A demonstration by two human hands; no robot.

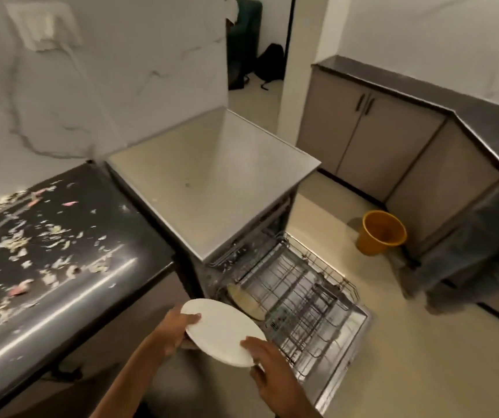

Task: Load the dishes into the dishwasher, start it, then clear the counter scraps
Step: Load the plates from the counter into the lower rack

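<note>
So: plate gripped by left hand and right hand, beside the dishwasher rack.
Black counter is covered in scraps, orange bucket on the floor.

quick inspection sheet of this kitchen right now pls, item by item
surface: dark counter strewn with food scraps.
job's things: white plate held near the pulled-out lower rack; one pale dish already stands in it; dishwasher door open.
clutter: orange bucket on the floor.
hands: left hand and right hand both grip the plate's rim.
cables: a cord seems to leave the wall socket; blurred.
surroundings: grey cabinets; black backpack beyond the doorway.
</note>
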